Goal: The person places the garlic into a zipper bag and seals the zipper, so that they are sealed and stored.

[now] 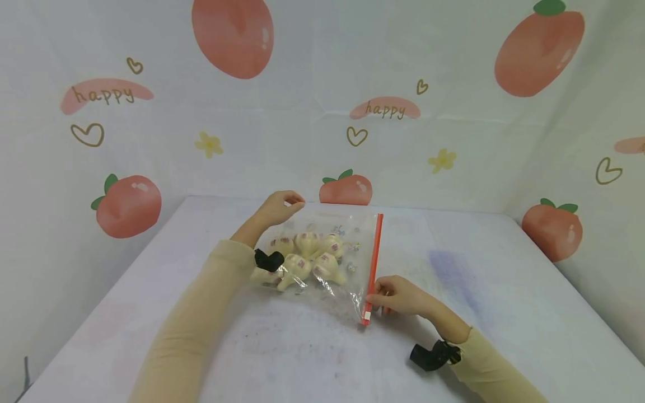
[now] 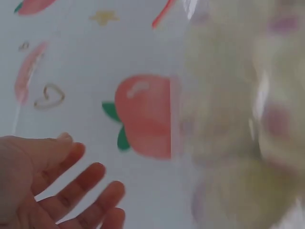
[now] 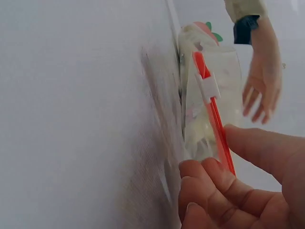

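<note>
A clear zip bag point(image 1: 347, 302) with a red slide strip point(image 1: 375, 246) lies on the table, holding several garlic bulbs point(image 1: 297, 267). The white slider point(image 3: 208, 88) sits near the strip's front end. My right hand point(image 1: 400, 295) pinches the red strip between thumb and fingers, close to that slider. Over the bag's far left corner hovers my left hand point(image 1: 279, 207), its fingers loosely bent and nothing in them. In the left wrist view, the left hand point(image 2: 62, 186) is apart from the blurred bag point(image 2: 238, 119).
The white table point(image 1: 282, 358) carries a faint purple stain point(image 1: 456, 280) on the right. Behind it hangs a white backdrop point(image 1: 302, 145) printed with peaches, hearts and flowers. A black wrist mount point(image 1: 433, 356) is on the right arm, another mount point(image 1: 269, 260) on the left.
</note>
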{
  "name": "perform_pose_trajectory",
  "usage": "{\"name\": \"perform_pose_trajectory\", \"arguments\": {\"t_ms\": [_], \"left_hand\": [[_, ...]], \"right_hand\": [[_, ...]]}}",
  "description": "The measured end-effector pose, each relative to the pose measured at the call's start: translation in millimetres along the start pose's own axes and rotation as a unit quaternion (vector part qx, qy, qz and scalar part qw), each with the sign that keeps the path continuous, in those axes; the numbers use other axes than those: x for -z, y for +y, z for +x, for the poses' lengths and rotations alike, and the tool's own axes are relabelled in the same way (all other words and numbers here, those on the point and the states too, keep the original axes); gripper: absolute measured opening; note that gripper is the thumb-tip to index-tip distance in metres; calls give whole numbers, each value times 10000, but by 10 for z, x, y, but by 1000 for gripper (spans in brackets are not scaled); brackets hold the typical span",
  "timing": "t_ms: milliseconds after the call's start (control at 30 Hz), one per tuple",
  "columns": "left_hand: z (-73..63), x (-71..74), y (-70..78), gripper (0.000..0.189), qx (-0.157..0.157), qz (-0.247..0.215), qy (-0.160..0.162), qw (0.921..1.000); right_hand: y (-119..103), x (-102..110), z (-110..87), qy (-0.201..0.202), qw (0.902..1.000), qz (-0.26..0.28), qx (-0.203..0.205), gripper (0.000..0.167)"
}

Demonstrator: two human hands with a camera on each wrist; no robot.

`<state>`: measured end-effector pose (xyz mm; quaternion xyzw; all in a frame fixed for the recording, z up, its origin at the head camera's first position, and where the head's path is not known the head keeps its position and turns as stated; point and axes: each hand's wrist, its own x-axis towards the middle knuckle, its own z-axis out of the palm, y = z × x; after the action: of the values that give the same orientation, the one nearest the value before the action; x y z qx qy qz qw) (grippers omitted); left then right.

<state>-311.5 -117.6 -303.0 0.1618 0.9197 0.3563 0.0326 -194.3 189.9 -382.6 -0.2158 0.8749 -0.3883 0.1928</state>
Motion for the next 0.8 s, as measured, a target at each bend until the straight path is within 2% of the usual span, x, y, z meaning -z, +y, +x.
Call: {"name": "perform_pose_trajectory", "arguments": {"t_ms": [200, 367, 467, 567, 800], "left_hand": [[-233, 225, -474, 40, 655, 138, -354, 9971], [-429, 269, -814, 47, 1170, -296, -868, 9889], [-526, 248, -918, 52, 1270, -616, -1264, 9819], [-591, 208, -978, 54, 1312, -835, -1458, 9770], [-671, 121, -1019, 55, 1358, -1134, -1340, 9751]], "right_hand": [[8, 56, 30, 532, 9985, 92, 9, 25], [9, 71, 68, 867, 9952, 340, -305, 35], [-2, 60, 90, 988, 9933, 419, -436, 41], [-11, 47, 110, 1055, 9924, 458, -428, 44], [-4, 38, 140, 1351, 9880, 570, -493, 54]]}}
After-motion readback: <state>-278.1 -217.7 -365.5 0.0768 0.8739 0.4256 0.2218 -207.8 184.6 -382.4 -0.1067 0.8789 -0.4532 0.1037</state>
